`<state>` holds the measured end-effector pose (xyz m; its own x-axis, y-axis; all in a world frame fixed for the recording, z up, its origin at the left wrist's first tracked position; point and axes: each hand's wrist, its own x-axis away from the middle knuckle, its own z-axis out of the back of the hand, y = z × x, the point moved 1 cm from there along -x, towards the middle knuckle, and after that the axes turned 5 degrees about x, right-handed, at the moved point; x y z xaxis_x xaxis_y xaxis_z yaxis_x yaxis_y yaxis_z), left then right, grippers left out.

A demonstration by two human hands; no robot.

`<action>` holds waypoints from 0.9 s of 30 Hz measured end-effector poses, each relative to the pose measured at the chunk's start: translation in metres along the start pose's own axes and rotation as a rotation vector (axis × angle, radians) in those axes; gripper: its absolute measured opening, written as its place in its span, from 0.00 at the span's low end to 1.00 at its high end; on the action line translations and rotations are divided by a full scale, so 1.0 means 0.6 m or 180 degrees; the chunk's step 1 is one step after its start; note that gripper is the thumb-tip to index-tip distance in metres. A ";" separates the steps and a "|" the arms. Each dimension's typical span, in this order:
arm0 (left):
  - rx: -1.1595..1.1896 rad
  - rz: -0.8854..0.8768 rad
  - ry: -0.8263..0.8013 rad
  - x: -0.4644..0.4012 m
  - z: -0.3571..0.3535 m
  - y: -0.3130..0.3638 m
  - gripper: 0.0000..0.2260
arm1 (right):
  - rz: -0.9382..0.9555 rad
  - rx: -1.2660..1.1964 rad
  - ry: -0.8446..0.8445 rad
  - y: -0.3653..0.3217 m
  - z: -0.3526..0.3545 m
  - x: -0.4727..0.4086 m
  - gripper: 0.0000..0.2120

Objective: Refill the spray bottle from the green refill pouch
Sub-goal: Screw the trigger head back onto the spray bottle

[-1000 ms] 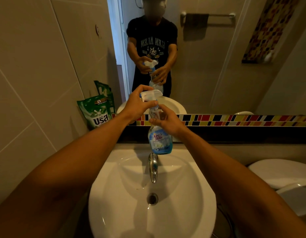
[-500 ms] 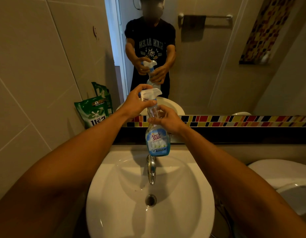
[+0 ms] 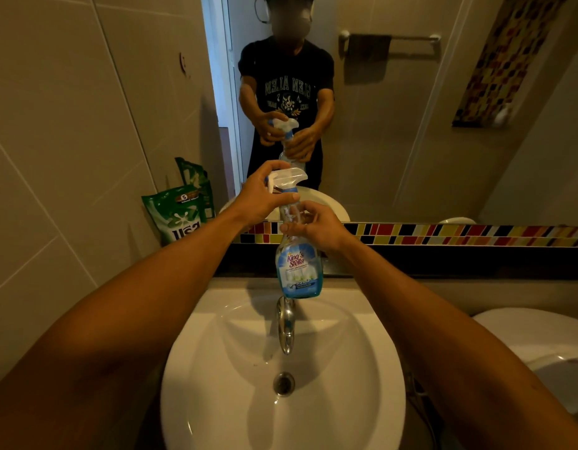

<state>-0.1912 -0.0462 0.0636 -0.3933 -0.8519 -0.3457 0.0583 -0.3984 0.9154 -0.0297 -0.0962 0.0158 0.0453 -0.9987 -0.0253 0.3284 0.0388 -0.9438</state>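
A clear spray bottle (image 3: pixel 299 271) with a blue label and a little blue liquid at its bottom hangs upright above the tap. My right hand (image 3: pixel 316 226) grips its neck. My left hand (image 3: pixel 261 196) is closed around the white trigger head (image 3: pixel 286 178) on top. The green refill pouch (image 3: pixel 180 213) leans against the tiled wall at the left, on the ledge behind the basin, untouched.
Below the bottle are the white basin (image 3: pixel 216 368), its chrome tap (image 3: pixel 286 323) and drain (image 3: pixel 283 383). A mirror (image 3: pixel 394 108) fills the wall ahead and reflects me. A white toilet (image 3: pixel 541 339) stands at the right.
The bottle and both hands have stayed almost in place above the tap; the view has shifted slightly. My grips on the neck and the trigger head are unchanged.
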 end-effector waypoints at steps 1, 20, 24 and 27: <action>-0.0008 -0.0018 0.0024 0.000 0.001 -0.002 0.27 | -0.0002 -0.0009 -0.0007 0.000 0.000 -0.001 0.21; 0.0104 0.0142 -0.0163 -0.014 0.008 -0.021 0.26 | -0.0016 -0.0102 -0.0088 0.002 0.003 -0.007 0.17; 0.0025 0.0030 0.0138 -0.012 0.000 -0.015 0.24 | -0.0026 -0.0066 -0.0105 -0.002 0.000 -0.009 0.17; 0.0184 0.0047 0.0180 -0.014 0.002 -0.020 0.24 | -0.0027 -0.0058 -0.0077 -0.002 -0.002 -0.013 0.17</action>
<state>-0.1897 -0.0335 0.0556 -0.3403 -0.8760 -0.3417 0.0100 -0.3668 0.9303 -0.0318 -0.0888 0.0167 0.0653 -0.9978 -0.0095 0.3116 0.0294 -0.9498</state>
